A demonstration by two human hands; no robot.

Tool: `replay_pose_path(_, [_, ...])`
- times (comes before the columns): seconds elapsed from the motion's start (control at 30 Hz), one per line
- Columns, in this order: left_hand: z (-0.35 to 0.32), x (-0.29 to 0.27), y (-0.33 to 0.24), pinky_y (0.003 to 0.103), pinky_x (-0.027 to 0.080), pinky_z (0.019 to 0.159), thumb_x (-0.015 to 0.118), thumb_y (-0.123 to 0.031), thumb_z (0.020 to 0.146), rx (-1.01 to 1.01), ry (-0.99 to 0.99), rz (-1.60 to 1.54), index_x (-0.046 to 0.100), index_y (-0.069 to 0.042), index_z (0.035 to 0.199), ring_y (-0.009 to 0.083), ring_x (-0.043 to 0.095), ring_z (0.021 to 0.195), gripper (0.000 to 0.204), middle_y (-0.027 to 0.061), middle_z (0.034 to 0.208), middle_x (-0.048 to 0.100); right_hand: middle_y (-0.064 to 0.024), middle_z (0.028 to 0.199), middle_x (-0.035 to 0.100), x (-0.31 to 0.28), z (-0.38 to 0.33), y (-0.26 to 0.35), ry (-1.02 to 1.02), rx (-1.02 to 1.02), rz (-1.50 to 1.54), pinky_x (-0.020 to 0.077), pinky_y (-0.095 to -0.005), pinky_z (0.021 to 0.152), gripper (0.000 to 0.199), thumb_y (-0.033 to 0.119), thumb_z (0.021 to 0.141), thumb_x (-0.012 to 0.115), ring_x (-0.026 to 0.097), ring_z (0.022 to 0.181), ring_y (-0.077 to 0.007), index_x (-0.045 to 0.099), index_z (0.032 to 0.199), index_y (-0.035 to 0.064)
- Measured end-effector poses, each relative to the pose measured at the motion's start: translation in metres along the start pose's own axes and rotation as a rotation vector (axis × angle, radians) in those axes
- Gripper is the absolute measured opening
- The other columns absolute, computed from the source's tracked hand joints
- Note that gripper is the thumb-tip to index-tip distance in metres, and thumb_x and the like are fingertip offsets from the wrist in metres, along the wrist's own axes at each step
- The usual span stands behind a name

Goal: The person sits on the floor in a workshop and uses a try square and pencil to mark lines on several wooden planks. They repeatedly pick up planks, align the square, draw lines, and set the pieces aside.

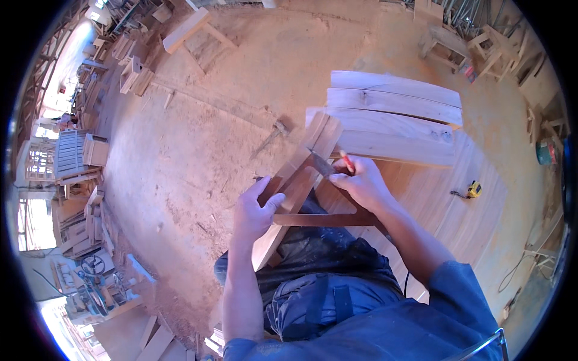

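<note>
A long pale wooden beam (290, 195) lies slantwise across my lap. My left hand (253, 213) grips its left side, thumb and forefinger on the wood; the other fingers are mostly hidden. Beside the beam, a brown triangular wooden set square (325, 220) rests with one bar running across toward my right wrist. My right hand (362, 183) is closed on a dark, pointed marking tool (321, 163), its tip at the beam's face. From between the same fingers sticks a red pencil (347, 161).
Several thick boards (391, 129) lie side by side on a broad wooden surface (445, 198) to the right. A yellow tape measure (474, 189) sits there. On the dusty floor ahead is a hammer (279, 128). A wooden sawhorse (192, 33) stands far left.
</note>
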State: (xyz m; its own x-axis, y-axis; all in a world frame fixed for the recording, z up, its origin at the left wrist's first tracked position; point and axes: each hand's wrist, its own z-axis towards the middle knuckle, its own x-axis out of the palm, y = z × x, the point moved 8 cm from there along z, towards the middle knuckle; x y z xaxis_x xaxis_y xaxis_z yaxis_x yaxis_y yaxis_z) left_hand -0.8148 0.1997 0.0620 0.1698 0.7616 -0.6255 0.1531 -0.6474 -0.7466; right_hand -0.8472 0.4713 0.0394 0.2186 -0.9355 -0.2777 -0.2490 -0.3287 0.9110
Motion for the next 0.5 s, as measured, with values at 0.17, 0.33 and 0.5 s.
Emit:
replay_pose_path(0.17, [-0.006,0.005,0.017,0.035,0.054,0.095,0.074,-0.018,0.095,-0.122,-0.158,-0.055,0.067,0.003,0.132,0.0223,0.072,0.108,0.043,0.0172,0.117,0.076,-0.0147,0.093,0.07,-0.023,0.014,0.013,-0.109,-0.01,-0.075,0.0532,-0.0345,0.081,0.036,0.022,0.091,0.072,0.067,0.086,-0.0208,0.069,0.116,-0.0027])
replay_pose_path(0.33, [0.001,0.005,0.027,0.035,0.055,0.093,0.073,-0.016,0.096,-0.16,-0.144,-0.163,0.068,0.003,0.13,0.0232,0.073,0.105,0.04,0.0169,0.112,0.077,-0.0016,0.094,0.066,-0.085,-0.002,0.001,-0.287,-0.097,0.124,0.0514,-0.0297,0.078,0.027,0.015,0.092,0.071,0.062,0.086,-0.0118,0.071,0.116,0.002])
replay_pose_path(0.5, [0.006,0.007,0.024,0.034,0.054,0.094,0.069,-0.014,0.098,-0.116,-0.099,-0.147,0.066,0.003,0.132,0.0221,0.07,0.109,0.038,0.0166,0.117,0.075,-0.0005,0.094,0.065,-0.127,-0.029,-0.012,-0.323,0.054,0.31,0.0512,-0.0262,0.076,0.025,0.011,0.091,0.072,0.061,0.083,-0.0082,0.071,0.115,0.0031])
